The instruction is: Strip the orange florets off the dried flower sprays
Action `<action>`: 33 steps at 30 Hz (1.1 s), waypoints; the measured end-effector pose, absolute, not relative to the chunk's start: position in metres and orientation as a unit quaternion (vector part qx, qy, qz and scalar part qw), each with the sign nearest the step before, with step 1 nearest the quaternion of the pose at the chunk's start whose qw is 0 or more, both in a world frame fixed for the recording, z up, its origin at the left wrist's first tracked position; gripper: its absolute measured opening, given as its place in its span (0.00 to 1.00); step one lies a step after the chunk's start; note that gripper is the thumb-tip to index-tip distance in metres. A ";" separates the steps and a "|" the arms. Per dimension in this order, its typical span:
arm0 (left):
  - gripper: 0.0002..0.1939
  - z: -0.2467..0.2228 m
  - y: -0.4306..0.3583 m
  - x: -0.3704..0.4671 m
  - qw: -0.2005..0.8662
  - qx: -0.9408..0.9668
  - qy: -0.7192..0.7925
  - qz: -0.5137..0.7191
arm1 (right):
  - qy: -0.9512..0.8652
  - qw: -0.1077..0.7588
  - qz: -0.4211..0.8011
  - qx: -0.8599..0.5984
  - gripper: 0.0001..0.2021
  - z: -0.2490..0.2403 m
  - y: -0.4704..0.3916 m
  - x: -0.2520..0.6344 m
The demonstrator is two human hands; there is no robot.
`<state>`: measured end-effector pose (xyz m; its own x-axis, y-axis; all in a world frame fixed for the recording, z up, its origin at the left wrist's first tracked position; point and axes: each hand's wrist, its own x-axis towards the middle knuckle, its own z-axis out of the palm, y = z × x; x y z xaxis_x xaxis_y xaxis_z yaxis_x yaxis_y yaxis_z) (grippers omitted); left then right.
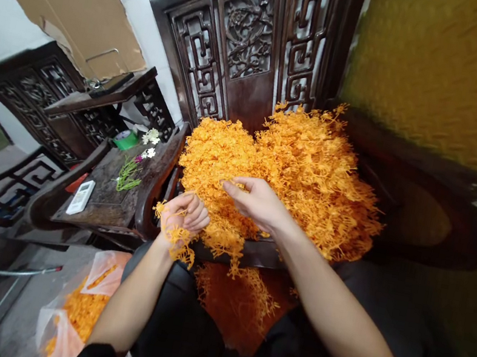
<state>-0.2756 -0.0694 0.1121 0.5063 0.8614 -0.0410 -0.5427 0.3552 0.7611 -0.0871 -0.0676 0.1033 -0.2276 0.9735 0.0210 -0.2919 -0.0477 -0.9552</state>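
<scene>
The left hand (186,212) curls around a few orange sprigs (183,249), which spill past its fingers and toward its wrist; a light grip should spare their thin branches. The right hand (260,199), thumb and fingertips narrowly spaced, is ahead and to the right, against the orange heap (315,161); whether it pinches anything I cannot tell. The heap beyond looks tangled, so pieces are best eased out gently.

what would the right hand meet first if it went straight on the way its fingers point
Probably the left part of the orange sprig heap, just past the fingers of the right hand; depth is unclear, so they may already touch.
</scene>
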 end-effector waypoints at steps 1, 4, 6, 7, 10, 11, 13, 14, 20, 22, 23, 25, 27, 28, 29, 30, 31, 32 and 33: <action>0.20 0.112 -0.070 -0.275 0.791 0.365 0.224 0.437 | -0.476 0.513 0.615 -0.363 0.26 0.103 -0.067 -0.088; 0.23 0.111 -0.073 -0.277 0.787 0.398 0.225 0.414 | -0.538 0.560 0.479 -0.410 0.18 0.095 -0.057 -0.081; 0.25 0.112 -0.076 -0.281 0.778 0.417 0.214 0.418 | -0.538 0.601 0.354 -0.473 0.13 0.085 -0.042 -0.064; 0.26 0.113 -0.077 -0.284 0.771 0.425 0.204 0.428 | -0.500 0.628 0.320 -0.503 0.11 0.080 -0.034 -0.054; 0.26 0.113 -0.077 -0.288 0.761 0.428 0.187 0.451 | -0.326 0.670 0.409 -0.527 0.14 0.070 -0.017 -0.029; 0.25 0.113 -0.076 -0.288 0.766 0.421 0.190 0.446 | -0.309 0.668 0.445 -0.510 0.15 0.071 -0.016 -0.026; 0.23 0.111 -0.073 -0.286 0.786 0.402 0.203 0.423 | -0.328 0.654 0.502 -0.462 0.16 0.077 -0.022 -0.029; 0.22 0.110 -0.071 -0.285 0.795 0.394 0.206 0.412 | -0.338 0.645 0.531 -0.433 0.17 0.081 -0.027 -0.034; 0.19 0.108 -0.067 -0.286 0.807 0.348 0.212 0.428 | -0.318 0.620 0.637 -0.330 0.19 0.099 -0.045 -0.046; 0.19 0.109 -0.067 -0.287 0.805 0.341 0.222 0.431 | -0.324 0.598 0.663 -0.314 0.18 0.098 -0.044 -0.039; 0.19 0.109 -0.067 -0.288 0.806 0.340 0.223 0.431 | -0.332 0.587 0.670 -0.310 0.20 0.097 -0.044 -0.037; 0.19 0.110 -0.067 -0.288 0.809 0.341 0.217 0.427 | -0.345 0.572 0.680 -0.302 0.25 0.096 -0.046 -0.035; 0.19 0.111 -0.067 -0.288 0.812 0.341 0.207 0.426 | -0.359 0.560 0.685 -0.298 0.24 0.098 -0.051 -0.039; 0.19 0.111 -0.068 -0.287 0.812 0.341 0.206 0.426 | -0.369 0.553 0.684 -0.298 0.23 0.100 -0.054 -0.044; 0.18 0.111 -0.068 -0.287 0.813 0.341 0.208 0.425 | -0.384 0.546 0.682 -0.299 0.23 0.102 -0.058 -0.049; 0.18 0.111 -0.068 -0.286 0.812 0.343 0.210 0.424 | -0.403 0.539 0.676 -0.302 0.24 0.103 -0.062 -0.055; 0.18 0.110 -0.069 -0.285 0.811 0.348 0.212 0.420 | -0.425 0.537 0.660 -0.310 0.24 0.104 -0.064 -0.061; 0.18 0.110 -0.070 -0.282 0.810 0.358 0.214 0.413 | -0.447 0.543 0.633 -0.324 0.25 0.103 -0.065 -0.067; 0.18 0.109 -0.070 -0.279 0.809 0.370 0.215 0.402 | -0.467 0.556 0.595 -0.344 0.25 0.101 -0.065 -0.072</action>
<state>-0.2794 -0.0702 0.1086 0.5840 0.8102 -0.0507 -0.4912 0.4024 0.7725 -0.0718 -0.0647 0.1006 -0.1448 0.9833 0.1098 -0.3415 0.0545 -0.9383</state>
